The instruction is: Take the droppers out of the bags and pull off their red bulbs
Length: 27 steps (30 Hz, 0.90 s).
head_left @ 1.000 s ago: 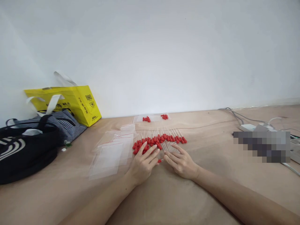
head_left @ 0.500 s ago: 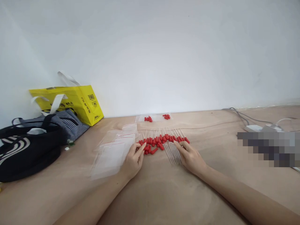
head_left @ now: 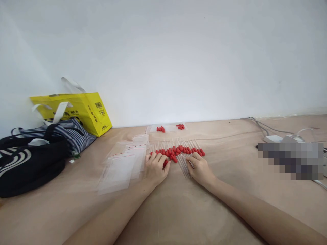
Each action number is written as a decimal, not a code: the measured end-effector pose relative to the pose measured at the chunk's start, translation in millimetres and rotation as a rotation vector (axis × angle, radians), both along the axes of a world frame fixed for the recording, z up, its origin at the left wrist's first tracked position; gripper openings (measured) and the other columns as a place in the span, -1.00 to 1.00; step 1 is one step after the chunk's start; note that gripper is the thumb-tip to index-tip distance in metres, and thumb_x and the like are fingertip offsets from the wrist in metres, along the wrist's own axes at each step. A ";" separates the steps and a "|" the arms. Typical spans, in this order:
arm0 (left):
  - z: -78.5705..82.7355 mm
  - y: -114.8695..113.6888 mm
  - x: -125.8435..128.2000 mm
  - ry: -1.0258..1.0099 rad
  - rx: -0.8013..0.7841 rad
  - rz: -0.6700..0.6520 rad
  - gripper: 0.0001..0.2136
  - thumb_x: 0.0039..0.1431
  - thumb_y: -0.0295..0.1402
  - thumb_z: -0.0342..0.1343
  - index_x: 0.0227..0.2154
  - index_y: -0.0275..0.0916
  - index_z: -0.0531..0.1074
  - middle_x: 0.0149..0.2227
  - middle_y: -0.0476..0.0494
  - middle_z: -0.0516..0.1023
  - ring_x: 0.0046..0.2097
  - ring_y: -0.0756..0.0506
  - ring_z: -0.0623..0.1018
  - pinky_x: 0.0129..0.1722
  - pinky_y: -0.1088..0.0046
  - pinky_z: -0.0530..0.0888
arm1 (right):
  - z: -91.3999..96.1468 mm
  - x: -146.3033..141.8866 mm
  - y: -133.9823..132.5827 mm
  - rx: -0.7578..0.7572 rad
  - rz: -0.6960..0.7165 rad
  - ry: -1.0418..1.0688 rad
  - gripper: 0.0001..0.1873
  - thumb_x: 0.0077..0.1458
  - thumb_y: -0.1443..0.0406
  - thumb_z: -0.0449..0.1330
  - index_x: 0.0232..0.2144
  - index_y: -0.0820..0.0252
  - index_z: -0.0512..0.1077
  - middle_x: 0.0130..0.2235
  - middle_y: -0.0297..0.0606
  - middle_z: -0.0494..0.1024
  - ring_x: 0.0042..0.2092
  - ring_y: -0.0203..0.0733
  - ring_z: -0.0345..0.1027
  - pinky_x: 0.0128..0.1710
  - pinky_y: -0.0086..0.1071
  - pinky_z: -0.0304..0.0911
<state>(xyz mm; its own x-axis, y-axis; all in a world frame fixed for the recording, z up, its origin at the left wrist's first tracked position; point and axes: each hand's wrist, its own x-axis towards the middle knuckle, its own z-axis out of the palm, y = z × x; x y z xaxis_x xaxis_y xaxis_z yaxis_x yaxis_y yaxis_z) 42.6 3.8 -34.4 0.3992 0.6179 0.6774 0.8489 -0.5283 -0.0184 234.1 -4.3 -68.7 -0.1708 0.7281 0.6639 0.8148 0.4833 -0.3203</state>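
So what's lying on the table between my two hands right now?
Between your left hand and right hand lie a few red-bulbed droppers, part of the row on the table, seen in the head view.

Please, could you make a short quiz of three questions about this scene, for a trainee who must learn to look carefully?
1. True or false: the yellow bag stands to the right of the droppers.
2. What lies just to the left of the left hand? A: clear zip bags. B: a white cup. C: a pair of scissors.
3. Fill the gap: the bulbs of the droppers are ___ in colour.

Key: 1 false, it stands far to their left. 2 A. 3 red.
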 end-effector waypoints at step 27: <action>2.8 10.0 14.5 0.049 -0.071 -0.079 -0.95 0.02 -0.41 0.00 -0.44 -0.20 0.35 -0.28 -0.10 0.47 -0.18 -0.17 0.37 -0.07 0.07 0.08 | 12.8 70.0 40.9 -0.431 -0.427 0.216 -0.69 -0.04 0.22 0.05 -0.28 0.29 0.42 -0.36 -0.15 0.48 -0.32 -0.19 0.35 -0.37 -0.39 0.17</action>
<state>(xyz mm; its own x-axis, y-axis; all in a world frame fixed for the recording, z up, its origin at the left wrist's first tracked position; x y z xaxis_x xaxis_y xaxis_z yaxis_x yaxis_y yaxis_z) 57.0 13.8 -31.6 0.4799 0.6288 0.6118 0.8035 -0.5950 -0.0187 304.0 36.6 -55.9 0.2976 0.9116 0.2836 0.8024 -0.0779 -0.5917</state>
